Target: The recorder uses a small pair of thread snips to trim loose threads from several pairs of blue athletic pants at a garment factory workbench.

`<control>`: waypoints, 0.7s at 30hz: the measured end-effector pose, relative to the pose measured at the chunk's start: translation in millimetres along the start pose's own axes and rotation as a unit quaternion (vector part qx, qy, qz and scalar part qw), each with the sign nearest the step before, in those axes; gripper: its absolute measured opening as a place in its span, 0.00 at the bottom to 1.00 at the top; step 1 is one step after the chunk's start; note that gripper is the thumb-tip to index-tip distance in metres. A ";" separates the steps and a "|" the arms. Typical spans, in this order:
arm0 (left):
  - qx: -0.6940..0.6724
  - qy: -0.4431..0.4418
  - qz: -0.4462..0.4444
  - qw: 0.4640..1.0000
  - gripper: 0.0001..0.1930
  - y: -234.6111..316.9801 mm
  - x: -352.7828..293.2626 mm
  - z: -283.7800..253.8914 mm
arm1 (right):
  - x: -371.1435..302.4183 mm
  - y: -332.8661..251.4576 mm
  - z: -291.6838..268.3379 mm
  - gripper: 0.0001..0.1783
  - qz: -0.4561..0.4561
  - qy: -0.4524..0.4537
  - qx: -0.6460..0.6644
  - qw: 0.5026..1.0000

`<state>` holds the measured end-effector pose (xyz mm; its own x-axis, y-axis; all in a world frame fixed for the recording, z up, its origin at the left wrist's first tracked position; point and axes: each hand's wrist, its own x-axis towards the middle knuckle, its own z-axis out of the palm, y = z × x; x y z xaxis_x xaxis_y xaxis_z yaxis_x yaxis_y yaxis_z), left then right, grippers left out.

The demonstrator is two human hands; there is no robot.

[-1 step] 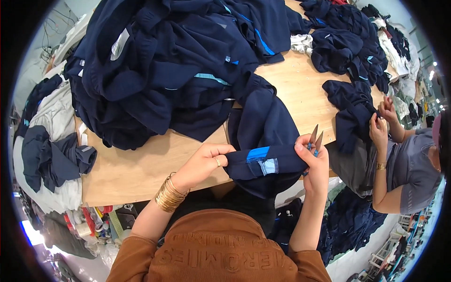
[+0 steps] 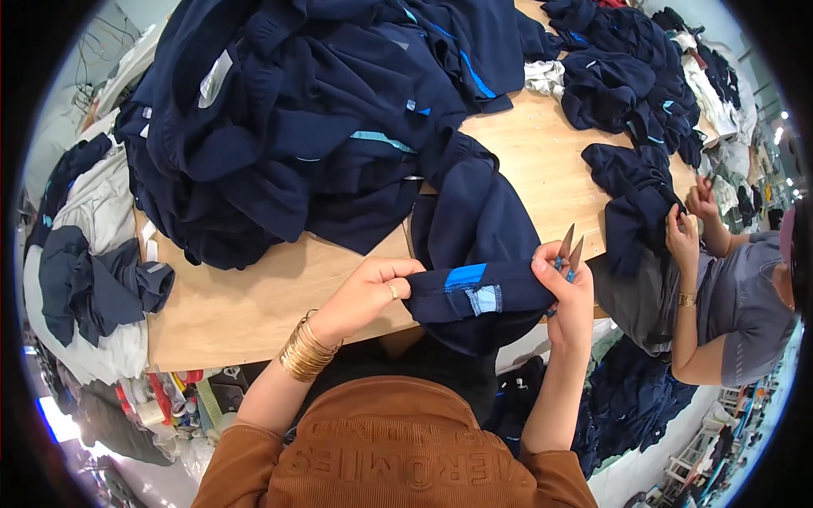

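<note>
Partly over the bench (image 2: 229, 305), at the frame's centre: holding a matte navy garment (image 2: 483, 224), pinched in the grip of left hand (image 2: 373, 296) and right hand (image 2: 573, 296); clasping blue-handled scissors (image 2: 576, 254) in the right; showing a bright-blue strip (image 2: 466, 276) and smaller pale-blue patch (image 2: 487, 300).

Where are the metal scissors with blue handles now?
In the head view, right of centre, the blue-handled metal scissors sit in the right hand, blades upward, beside the navy fabric garment.
</note>
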<state>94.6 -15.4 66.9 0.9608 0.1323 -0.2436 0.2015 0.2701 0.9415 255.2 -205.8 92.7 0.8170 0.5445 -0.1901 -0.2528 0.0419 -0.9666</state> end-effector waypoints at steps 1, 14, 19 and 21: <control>-0.011 0.001 -0.007 1.000 0.12 0.1 1.0 -0.1 | 0.1 -0.7 0.1 0.06 0.002 0.001 -0.001 1.000; 0.070 -0.075 0.054 0.993 0.13 11.1 26.7 29.2 | 2.0 -8.0 7.4 0.05 0.005 -0.095 -0.092 0.991; -0.042 -0.156 -0.035 0.986 0.17 5.1 29.2 38.9 | 9.8 -0.4 17.8 0.06 -0.076 -0.099 -0.261 0.957; -0.156 -0.073 -0.062 0.983 0.12 0.4 29.4 46.4 | 9.6 2.6 22.2 0.06 -0.201 -0.013 -0.332 0.921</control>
<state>131.8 -55.6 71.0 0.9543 -0.0513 -0.2943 0.2717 0.5584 0.7838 250.8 -181.9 92.2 0.7608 0.6166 0.2026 0.4477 -0.2725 -0.8517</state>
